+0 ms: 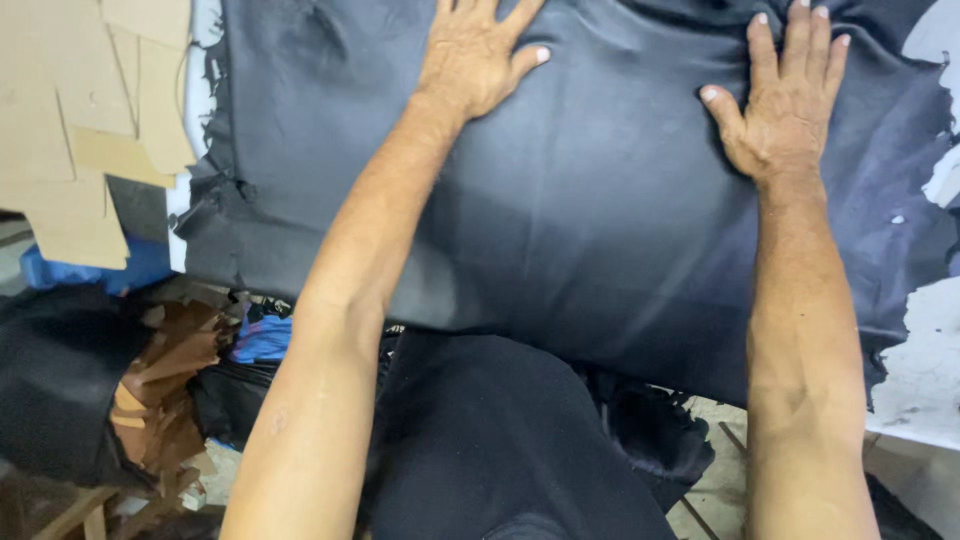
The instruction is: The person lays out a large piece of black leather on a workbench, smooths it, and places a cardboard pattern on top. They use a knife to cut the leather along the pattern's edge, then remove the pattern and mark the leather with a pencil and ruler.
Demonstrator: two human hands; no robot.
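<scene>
Your left hand [472, 58] lies flat on the dark leather sheet [590, 220], fingers spread, gripping nothing. Your right hand [783, 100] presses the same sheet well apart from it, fingers nearly together, thumb out. The sheet covers the white table [925, 370] (tan cardboard patterns [90, 120] sit at the left).

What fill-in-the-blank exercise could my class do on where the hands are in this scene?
1. Both hands, the left hand and the right hand, lie ____ on the dark leather sheet.
2. The tan cardboard patterns lie to the ____ of the sheet.
3. The colour of the worn table top is ____.

Missing words: flat; left; white
</scene>
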